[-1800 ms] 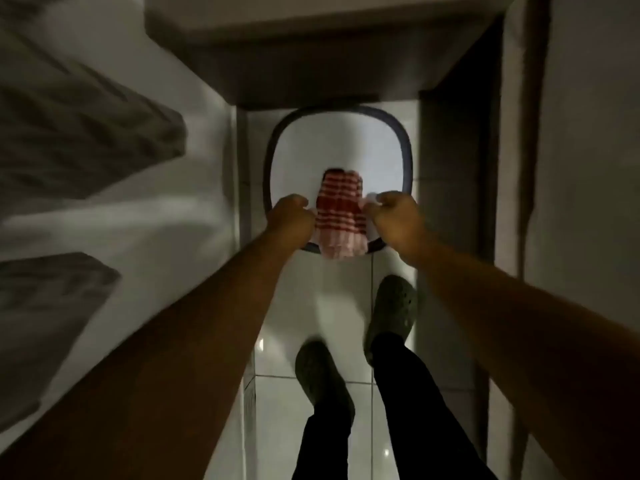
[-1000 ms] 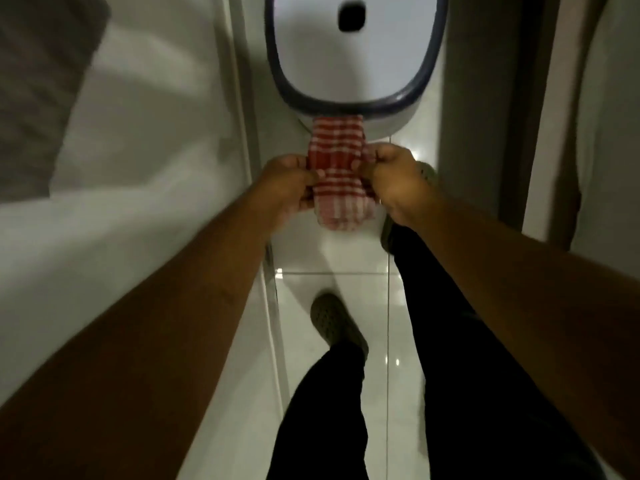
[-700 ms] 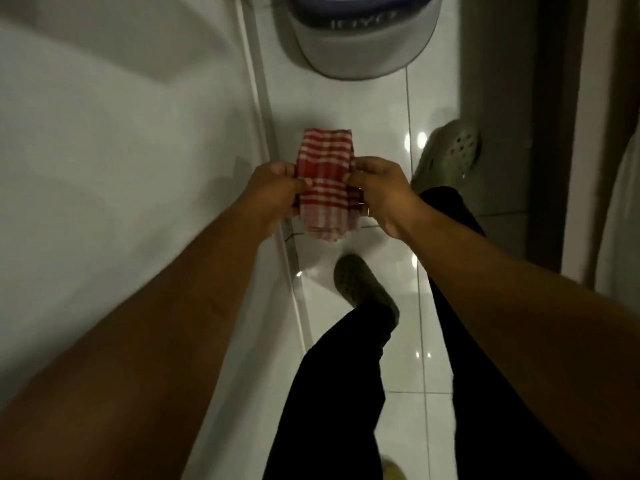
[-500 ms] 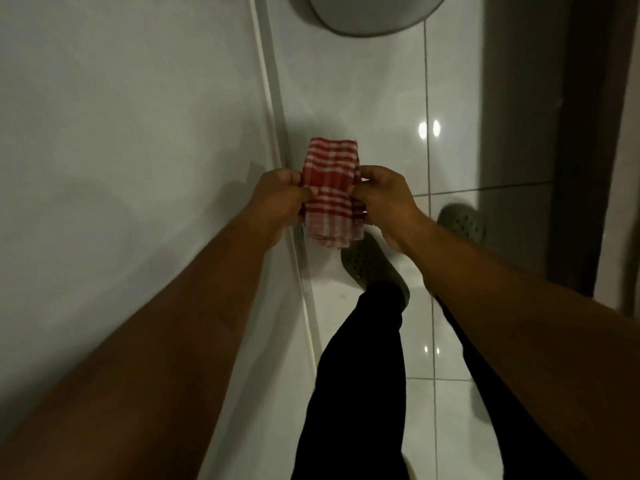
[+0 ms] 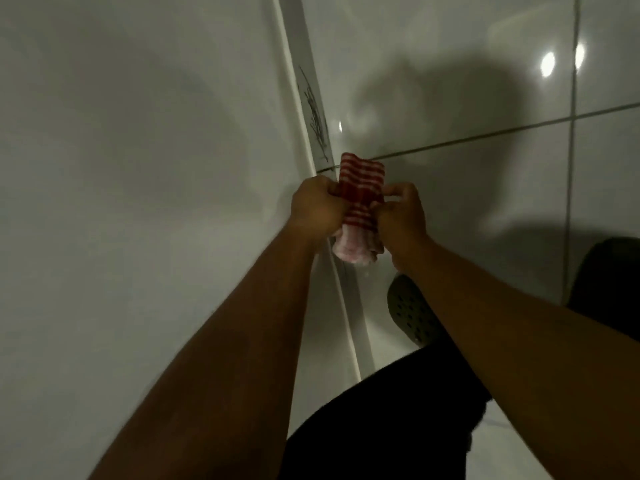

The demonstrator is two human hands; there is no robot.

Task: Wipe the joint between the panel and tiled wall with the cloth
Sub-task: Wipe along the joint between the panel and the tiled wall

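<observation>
A red-and-white checked cloth (image 5: 361,188) is bunched between both hands near the middle of the view. My left hand (image 5: 317,207) grips its left side and my right hand (image 5: 401,216) grips its right side. A smooth white panel (image 5: 138,168) fills the left half. Its raised white edge strip (image 5: 292,81) runs diagonally from the top down past my left hand. Beside the strip lies the joint (image 5: 313,112), which carries dark scratchy marks. Glossy white tiles (image 5: 450,81) spread out to the right of the joint. The cloth is held just in front of the joint; contact cannot be told.
My dark-trousered legs (image 5: 381,417) and a grey perforated clog (image 5: 412,317) stand on the tiles below my hands. A dark shape (image 5: 609,271) sits at the right edge. Grey grout lines (image 5: 519,128) cross the tiles, with light reflections at the upper right.
The view has swung down and closer to the panel edge. The round tub has left the top of the frame. Both hands have squeezed the cloth tighter and carried it next to the marked joint.
</observation>
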